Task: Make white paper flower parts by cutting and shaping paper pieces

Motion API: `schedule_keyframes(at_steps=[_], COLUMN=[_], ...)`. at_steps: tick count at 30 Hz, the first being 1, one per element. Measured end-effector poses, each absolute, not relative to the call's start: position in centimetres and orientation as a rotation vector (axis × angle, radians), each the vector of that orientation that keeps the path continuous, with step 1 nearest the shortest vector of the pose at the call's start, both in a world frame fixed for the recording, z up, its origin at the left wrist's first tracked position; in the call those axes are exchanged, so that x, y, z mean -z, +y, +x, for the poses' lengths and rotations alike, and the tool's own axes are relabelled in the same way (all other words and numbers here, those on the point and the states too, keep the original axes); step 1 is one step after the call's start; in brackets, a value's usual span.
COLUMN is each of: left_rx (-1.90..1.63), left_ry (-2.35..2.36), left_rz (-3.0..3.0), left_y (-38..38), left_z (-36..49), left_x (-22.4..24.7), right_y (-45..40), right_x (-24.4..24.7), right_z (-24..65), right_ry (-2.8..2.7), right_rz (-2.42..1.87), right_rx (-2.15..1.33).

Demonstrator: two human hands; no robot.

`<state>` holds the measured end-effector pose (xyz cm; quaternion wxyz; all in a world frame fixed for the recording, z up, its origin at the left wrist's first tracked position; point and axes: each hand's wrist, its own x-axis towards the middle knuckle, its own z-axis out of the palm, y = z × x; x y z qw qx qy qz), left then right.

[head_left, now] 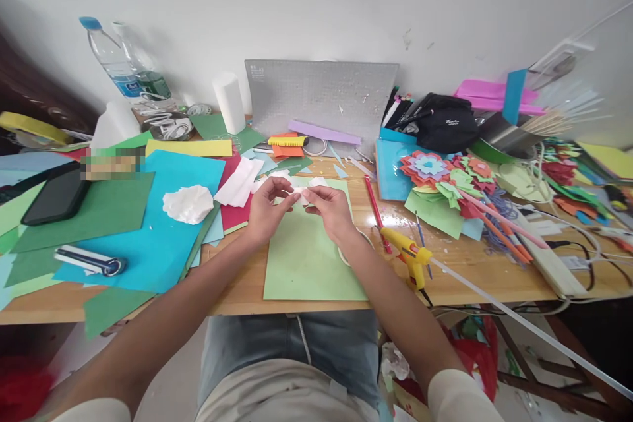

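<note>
A small white piece of tissue (299,196) is pinched between the fingertips of my left hand (268,210) and my right hand (332,208). Both hands are over the upper part of a light green paper sheet (302,260). More white tissue, partly hidden, lies just behind my fingers. To the left, a folded white tissue (239,183) rests across red paper, and a crumpled tissue (188,204) sits on blue paper (148,237). A ring-shaped roll (342,254) shows partly beneath my right wrist.
A yellow glue gun (409,254) with a long glue stick lies right of my right forearm, beside a red stick (376,211). Paper flowers (429,170) are behind it. At left are a stapler (90,260) and a phone (57,194). A grey cutting mat (321,95) leans on the wall.
</note>
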<state>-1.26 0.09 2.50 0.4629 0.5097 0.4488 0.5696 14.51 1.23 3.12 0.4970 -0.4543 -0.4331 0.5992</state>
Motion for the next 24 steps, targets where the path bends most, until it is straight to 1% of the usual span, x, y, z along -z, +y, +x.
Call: schedule_keyframes(at_steps=[3,6,10,15,24], left_rx=[-1.518,-1.470,-1.409,-1.419,-1.383], left_ry=[1.121,1.101,1.064,1.061,1.143], left_rz=[1.335,1.383,1.340,1.284,1.258], left_y=[-0.21,-0.56,-0.79,-0.53,-0.21], left_z=[-1.19,-0.96,-0.66,-0.74,-0.79], left_x=[-2.44,-2.41,-2.30,-2.14,-1.80], right_y=[1.13,0.99,0.89,0.86,0.81], right_x=[-3.02,-3.12,-3.19,-3.27,-3.45], right_z=[14.23,14.07,14.06,14.21,14.17], right_ry=[-1.036,-1.037,-1.033,-1.040,-1.047], right_rz=[-1.107,-1.099,-1.068,-1.023,-1.043], right_rx=[-1.394,-1.357,-1.400,-1.475,-1.473])
